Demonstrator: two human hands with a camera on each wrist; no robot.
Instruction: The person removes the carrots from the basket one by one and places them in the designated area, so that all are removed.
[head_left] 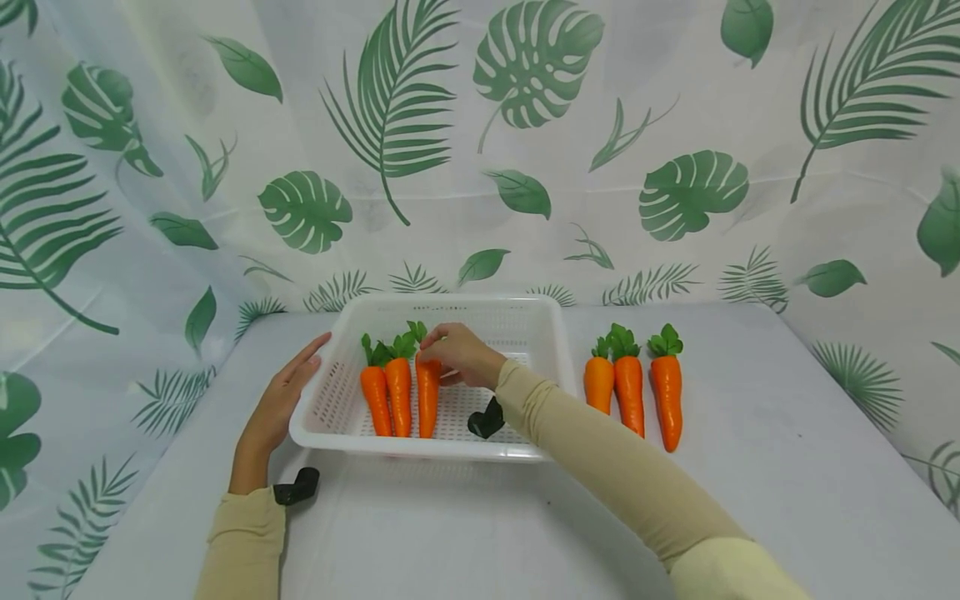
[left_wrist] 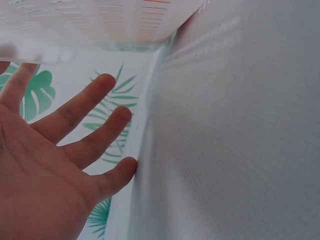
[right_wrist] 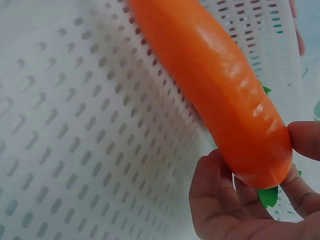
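Observation:
A white perforated plastic basket (head_left: pixel 450 451) stands on the table. Inside, toward its left end, one carrot (head_left: pixel 375 400) and a second carrot (head_left: pixel 400 396) lie side by side, green leaves toward the back. To the right of them, my right hand (head_left: pixel 471 357) pinches a third carrot (head_left: pixel 427 404) near its leafy top. The right wrist view shows thumb and fingers around the thick end of this carrot (right_wrist: pixel 215 90), close over the basket's holes. My left hand (head_left: pixel 276 407) rests against the basket's left rim with spread, straight fingers (left_wrist: pixel 95 142).
Right of the basket, three more carrots lie on the white table: one (head_left: pixel 598 383) partly behind the right sleeve, a middle one (head_left: pixel 628 393), and one (head_left: pixel 667 400) slightly apart. Behind the table hangs a leaf-patterned curtain (head_left: pixel 450 208). A black wrist camera (head_left: pixel 298 487) sits on the left wrist.

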